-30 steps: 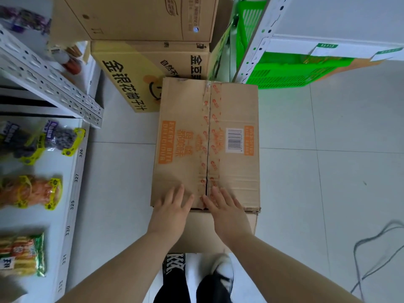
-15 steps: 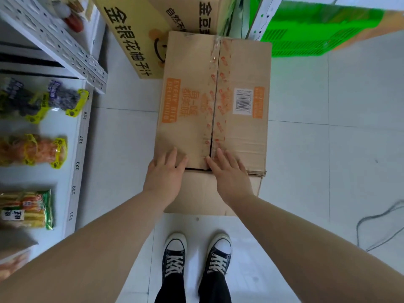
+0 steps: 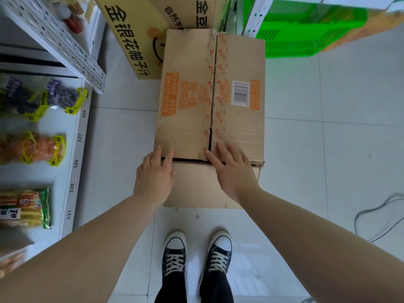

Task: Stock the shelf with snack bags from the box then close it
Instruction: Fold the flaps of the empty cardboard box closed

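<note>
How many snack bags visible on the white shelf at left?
3 clearly: a dark purple bag farthest from the person, an orange bag in the middle, a green-edged bag nearest. Another blurred item sits at the frame's lower left corner; more may lie outside the frame.

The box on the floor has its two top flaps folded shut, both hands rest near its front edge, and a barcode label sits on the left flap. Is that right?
Not quite. In the head view the barcode label sits on the right flap of the box, not the left. The rest holds: flaps folded shut, left hand and right hand at the front edge.

One head-worn camera looks steeply down, close above the box [image 3: 209, 95] and floor [image 3: 328, 171]
</note>
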